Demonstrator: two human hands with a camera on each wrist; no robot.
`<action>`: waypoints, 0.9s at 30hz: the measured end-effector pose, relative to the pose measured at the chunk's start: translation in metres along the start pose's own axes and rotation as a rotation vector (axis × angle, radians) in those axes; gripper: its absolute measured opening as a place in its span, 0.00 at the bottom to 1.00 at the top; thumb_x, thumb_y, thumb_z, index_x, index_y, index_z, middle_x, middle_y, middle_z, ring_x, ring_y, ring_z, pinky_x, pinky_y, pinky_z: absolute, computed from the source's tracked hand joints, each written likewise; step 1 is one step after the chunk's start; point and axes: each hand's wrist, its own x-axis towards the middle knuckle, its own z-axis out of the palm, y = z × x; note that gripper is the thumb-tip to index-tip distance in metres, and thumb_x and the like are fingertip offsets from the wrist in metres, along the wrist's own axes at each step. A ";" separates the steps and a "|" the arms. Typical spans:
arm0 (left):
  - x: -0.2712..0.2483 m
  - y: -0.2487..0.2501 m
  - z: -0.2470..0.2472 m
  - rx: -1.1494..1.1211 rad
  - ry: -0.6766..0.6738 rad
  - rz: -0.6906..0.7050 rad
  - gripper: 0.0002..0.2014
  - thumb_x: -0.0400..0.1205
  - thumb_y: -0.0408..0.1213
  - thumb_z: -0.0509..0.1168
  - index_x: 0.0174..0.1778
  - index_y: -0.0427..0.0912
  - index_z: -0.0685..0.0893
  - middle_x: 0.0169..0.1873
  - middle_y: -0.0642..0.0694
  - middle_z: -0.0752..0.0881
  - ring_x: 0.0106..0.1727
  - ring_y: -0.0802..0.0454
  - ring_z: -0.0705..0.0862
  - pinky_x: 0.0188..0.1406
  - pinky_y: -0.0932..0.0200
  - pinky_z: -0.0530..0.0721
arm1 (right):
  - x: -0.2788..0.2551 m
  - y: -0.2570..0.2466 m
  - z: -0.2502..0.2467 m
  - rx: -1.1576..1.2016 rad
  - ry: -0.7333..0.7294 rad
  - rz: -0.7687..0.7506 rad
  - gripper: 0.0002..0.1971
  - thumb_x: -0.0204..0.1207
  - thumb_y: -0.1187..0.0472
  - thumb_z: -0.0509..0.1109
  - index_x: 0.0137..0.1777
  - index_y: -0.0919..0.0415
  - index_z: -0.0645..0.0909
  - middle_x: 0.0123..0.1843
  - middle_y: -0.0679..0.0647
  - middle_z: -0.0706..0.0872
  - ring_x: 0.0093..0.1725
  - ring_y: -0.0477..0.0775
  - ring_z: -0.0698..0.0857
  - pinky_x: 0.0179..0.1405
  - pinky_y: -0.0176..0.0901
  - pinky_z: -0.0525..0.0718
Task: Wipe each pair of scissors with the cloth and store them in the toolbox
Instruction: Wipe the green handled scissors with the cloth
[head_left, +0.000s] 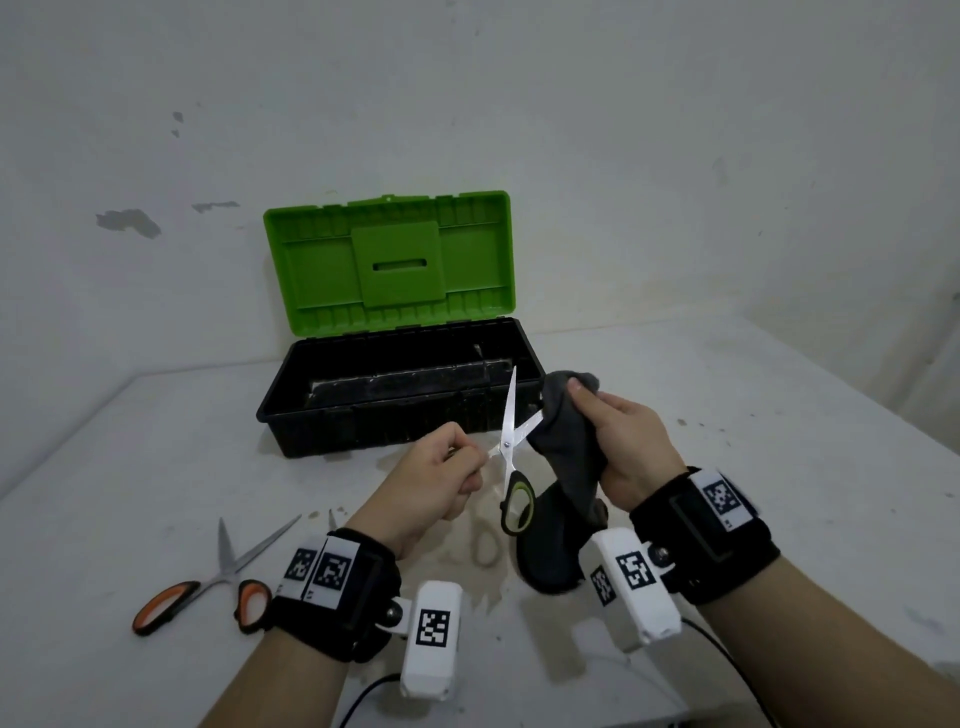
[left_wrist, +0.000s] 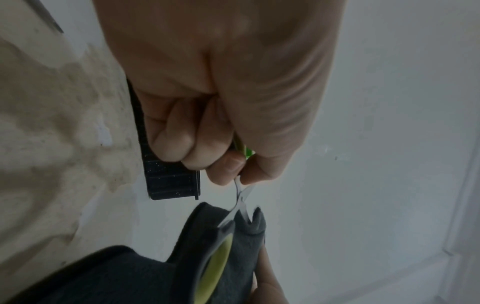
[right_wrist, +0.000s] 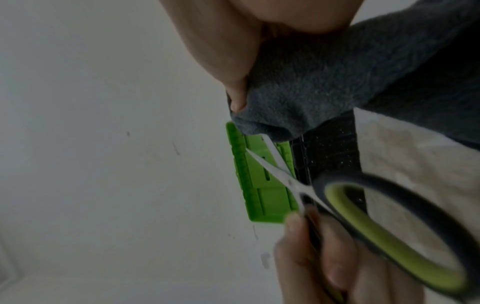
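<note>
Green-and-black scissors are held up in front of the toolbox with their blades spread wide. My left hand grips one handle; the other handle loop hangs free. My right hand holds a grey cloth bunched round the right-hand blade, hiding its tip. The other blade points up, bare. In the left wrist view my left hand pinches the scissors near the pivot. The toolbox stands open, green lid upright.
Orange-handled scissors lie open on the white table at the left. A third pair with a pale handle lies under my hands, partly hidden. The cloth's loose end hangs down to the table. A wall stands right behind the toolbox.
</note>
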 end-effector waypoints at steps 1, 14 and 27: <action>0.000 -0.001 -0.002 -0.010 0.003 -0.006 0.10 0.88 0.31 0.59 0.40 0.41 0.72 0.23 0.50 0.74 0.21 0.56 0.62 0.19 0.63 0.58 | 0.002 -0.002 -0.004 0.028 0.011 -0.007 0.14 0.79 0.60 0.73 0.55 0.74 0.85 0.48 0.69 0.90 0.39 0.59 0.90 0.41 0.47 0.91; 0.003 0.005 0.003 -0.008 -0.028 0.009 0.09 0.89 0.33 0.59 0.41 0.41 0.72 0.22 0.50 0.73 0.19 0.57 0.61 0.21 0.61 0.56 | -0.022 0.018 0.008 -0.205 -0.223 0.153 0.13 0.78 0.62 0.73 0.55 0.73 0.84 0.38 0.64 0.87 0.29 0.54 0.86 0.26 0.40 0.84; 0.000 0.004 0.000 0.034 -0.028 0.030 0.10 0.88 0.33 0.59 0.40 0.42 0.72 0.22 0.51 0.74 0.21 0.56 0.62 0.20 0.63 0.59 | -0.001 -0.004 0.002 -0.077 -0.050 0.031 0.12 0.79 0.64 0.72 0.58 0.72 0.84 0.45 0.65 0.89 0.39 0.57 0.88 0.43 0.49 0.90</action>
